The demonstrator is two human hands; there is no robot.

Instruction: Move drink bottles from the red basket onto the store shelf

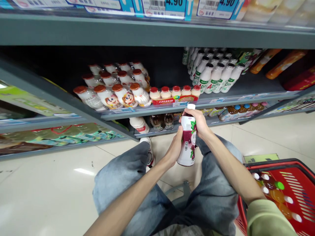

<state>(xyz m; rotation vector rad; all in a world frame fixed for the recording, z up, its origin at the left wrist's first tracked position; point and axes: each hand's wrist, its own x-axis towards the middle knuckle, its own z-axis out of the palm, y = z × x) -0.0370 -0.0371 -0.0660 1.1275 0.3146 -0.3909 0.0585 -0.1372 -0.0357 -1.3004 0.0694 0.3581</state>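
Between my knees, in the head view, I hold a large juice bottle [188, 141] with a white cap and a white and purple label showing dark fruit and green leaves. It stands nearly upright, tilted slightly. My left hand [175, 146] grips its left side. My right hand [198, 121] wraps round its upper part, just below the cap. Behind the bottle is the edge of a grey shelf. On that shelf sit red-capped milk drink bottles [118, 95], a red-wrapped pack of small bottles [175, 96] and white bottles with green lettering [209, 78].
A red shopping basket [295, 186] with several drink bottles stands on the floor at my right. The bottom shelf holds a white bottle [139, 124] and dark bottles [162, 121]. Orange bottles [283, 65] lie at the right. Price tags [164, 8] line the upper shelf edge.
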